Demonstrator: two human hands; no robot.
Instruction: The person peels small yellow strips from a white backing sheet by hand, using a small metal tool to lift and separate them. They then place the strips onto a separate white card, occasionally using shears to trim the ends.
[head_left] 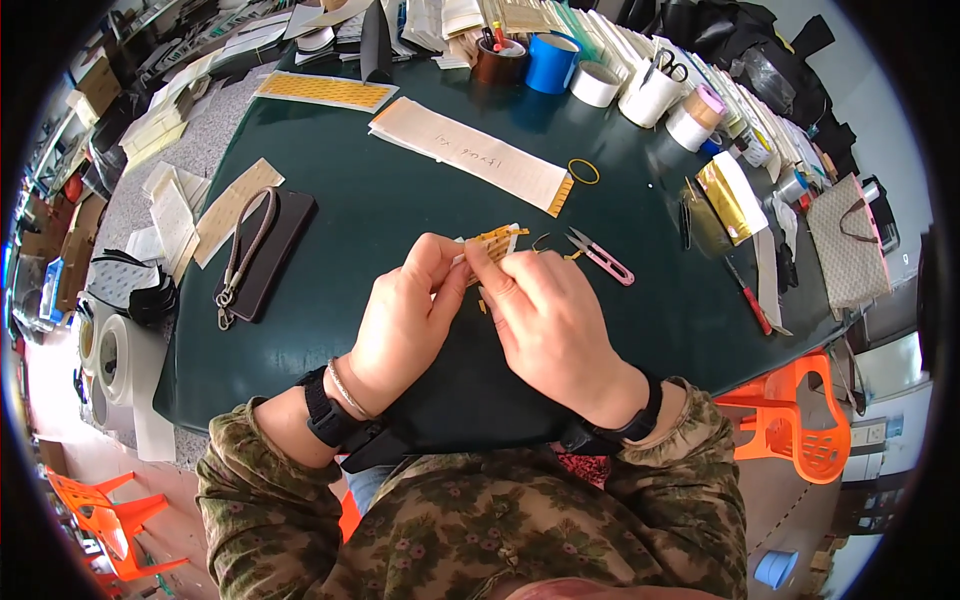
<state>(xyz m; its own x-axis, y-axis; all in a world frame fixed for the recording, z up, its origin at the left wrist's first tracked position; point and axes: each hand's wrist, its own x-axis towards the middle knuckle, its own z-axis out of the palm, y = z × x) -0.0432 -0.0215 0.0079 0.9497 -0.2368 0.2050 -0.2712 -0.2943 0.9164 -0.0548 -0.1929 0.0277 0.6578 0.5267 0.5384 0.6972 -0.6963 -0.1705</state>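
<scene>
Hands (480,310) together, pinching sticker sheet (492,244)

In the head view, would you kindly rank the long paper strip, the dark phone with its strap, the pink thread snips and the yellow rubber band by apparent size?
1. Long paper strip.
2. Dark phone, though it lies nearer the picture's bent rim, so this is unsure.
3. Pink thread snips.
4. Yellow rubber band.

The person wears an olive-green top printed with small flowers, its cuffs gathered at the forearms, a black strap and a thin silver bangle at the left hand (402,322), and a black band at the right hand (552,322).
</scene>
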